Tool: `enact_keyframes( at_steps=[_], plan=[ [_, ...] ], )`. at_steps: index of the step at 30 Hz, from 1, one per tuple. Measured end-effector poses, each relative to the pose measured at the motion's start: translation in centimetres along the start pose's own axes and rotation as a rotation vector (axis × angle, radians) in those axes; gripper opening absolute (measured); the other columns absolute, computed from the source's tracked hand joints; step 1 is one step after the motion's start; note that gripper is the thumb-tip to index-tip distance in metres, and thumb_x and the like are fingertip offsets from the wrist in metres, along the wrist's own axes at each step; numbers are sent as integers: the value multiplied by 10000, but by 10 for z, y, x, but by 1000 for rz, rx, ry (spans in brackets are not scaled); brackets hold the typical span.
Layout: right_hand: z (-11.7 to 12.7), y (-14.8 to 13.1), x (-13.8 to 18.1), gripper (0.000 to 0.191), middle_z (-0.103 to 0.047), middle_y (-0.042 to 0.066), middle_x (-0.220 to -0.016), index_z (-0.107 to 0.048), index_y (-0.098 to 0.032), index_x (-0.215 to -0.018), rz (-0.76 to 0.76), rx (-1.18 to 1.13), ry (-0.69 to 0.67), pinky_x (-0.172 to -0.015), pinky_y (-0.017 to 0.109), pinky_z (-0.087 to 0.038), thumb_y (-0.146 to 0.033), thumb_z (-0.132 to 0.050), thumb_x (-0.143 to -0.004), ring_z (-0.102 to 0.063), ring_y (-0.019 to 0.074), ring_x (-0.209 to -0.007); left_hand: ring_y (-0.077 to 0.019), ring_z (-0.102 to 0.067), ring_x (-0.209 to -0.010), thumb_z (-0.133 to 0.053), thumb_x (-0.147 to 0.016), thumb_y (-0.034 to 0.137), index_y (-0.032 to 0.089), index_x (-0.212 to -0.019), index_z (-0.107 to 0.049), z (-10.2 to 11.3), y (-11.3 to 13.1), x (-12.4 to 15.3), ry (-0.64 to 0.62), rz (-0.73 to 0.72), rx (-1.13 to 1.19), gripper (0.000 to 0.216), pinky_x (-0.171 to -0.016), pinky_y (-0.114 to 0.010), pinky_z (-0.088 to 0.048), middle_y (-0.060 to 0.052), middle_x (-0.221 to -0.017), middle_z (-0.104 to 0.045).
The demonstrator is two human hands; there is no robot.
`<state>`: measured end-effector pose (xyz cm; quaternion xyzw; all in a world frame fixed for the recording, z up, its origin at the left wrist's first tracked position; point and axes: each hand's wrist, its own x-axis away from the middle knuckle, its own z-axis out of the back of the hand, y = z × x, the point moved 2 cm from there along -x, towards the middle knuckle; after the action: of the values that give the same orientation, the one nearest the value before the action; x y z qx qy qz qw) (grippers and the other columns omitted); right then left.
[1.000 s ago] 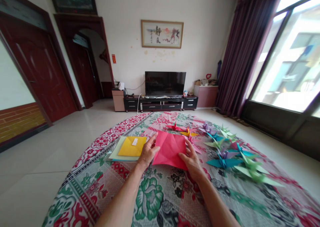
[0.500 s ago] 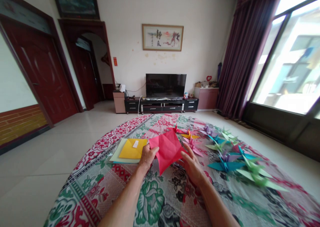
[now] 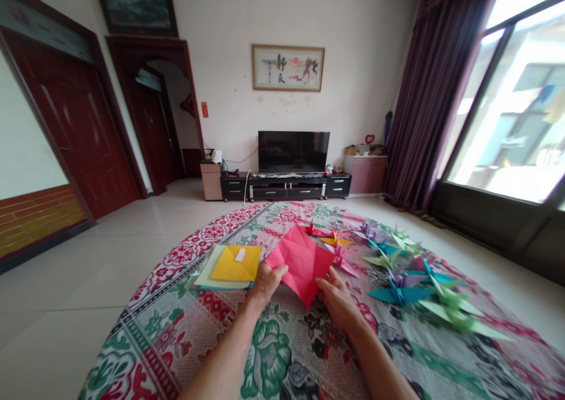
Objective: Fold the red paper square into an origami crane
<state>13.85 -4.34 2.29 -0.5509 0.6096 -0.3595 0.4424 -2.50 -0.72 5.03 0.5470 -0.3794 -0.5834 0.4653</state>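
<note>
My L grip [image 3: 265,282] + R grip [image 3: 338,297] pinch creased red square paper [image 3: 301,262] nr opp. corners, prob. to hold it spread above floral-cloth-covered bench [image 3: 159,329].

A: Finish of the red sheet [image 3: 298,259]?
B: Paper — matt, creased across its face.
A: The yellow sheet [image 3: 227,269] and the folded cranes [image 3: 399,296]?
B: Paper likewise, matt.
A: And the tablecloth [image 3: 267,356]?
B: Cloth, dull, with a coarse-looking weave.
A: Remaining surfaces?
B: Television screen [image 3: 293,152]: smooth, glossy. Floor [image 3: 128,259]: smooth tile with a soft shine. Door [image 3: 75,117]: wood in appearance — glossy, catching highlights. Curtain [image 3: 445,94]: cloth, faint sheen.
</note>
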Motion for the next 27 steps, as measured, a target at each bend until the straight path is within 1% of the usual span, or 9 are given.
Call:
enact_keyframes(
  at_steps=[3,7,9,14,19,24,27],
  plan=[
    [1,2,-1,495,-679,30,-1005,-545,-234,-1161,12,-29,-5,-667,302,-516,-182,-571,-670,-640,205,-820,-102,-364,-483,-597,-607,243,189,-437,-379,0,-3,0,-4,34,-9,282,-535,-248,-349,43,-452,-402],
    [0,2,-1,485,-693,20,-944,-561,-239,-1140,-10,-78,-1,-669,306,-518,-179,-589,-660,-641,206,-807,-126,-440,-559,-597,-608,239,177,-496,-471,0,0,0,32,-39,30,180,-612,-253,-380,25,-532,-497],
    [0,2,-1,479,-694,18,-936,-560,-243,-1139,-21,-102,-1,-669,303,-520,-180,-599,-666,-642,205,-810,-126,-445,-565,-599,-596,230,175,-506,-479,1,1,0,49,-43,51,160,-622,-252,-379,24,-548,-510],
    [4,5,-2,451,-697,25,-917,-555,-236,-1140,-56,-146,6,-651,297,-526,-201,-604,-693,-651,205,-796,-95,-350,-487,-595,-583,235,191,-448,-364,1,-8,-1,28,20,48,271,-543,-242,-336,53,-455,-393],
    [4,5,-3,422,-704,22,-887,-584,-231,-1083,-67,-186,41,-624,282,-527,-207,-635,-664,-658,197,-754,-72,-252,-451,-549,-588,220,200,-455,-264,2,-18,-3,8,29,29,315,-489,-234,-279,72,-435,-277],
    [3,4,-3,430,-707,22,-874,-589,-234,-1068,-90,-212,65,-603,276,-525,-195,-640,-643,-659,197,-740,-68,-254,-457,-526,-579,195,198,-469,-254,2,-11,0,-49,29,78,294,-488,-230,-284,69,-463,-293],
    [4,5,-3,443,-707,23,-878,-586,-235,-1074,-100,-222,70,-597,272,-522,-188,-638,-637,-658,196,-736,-70,-259,-460,-523,-577,183,197,-477,-267,2,-7,2,-59,29,94,275,-486,-231,-285,67,-469,-298]
  ],
)
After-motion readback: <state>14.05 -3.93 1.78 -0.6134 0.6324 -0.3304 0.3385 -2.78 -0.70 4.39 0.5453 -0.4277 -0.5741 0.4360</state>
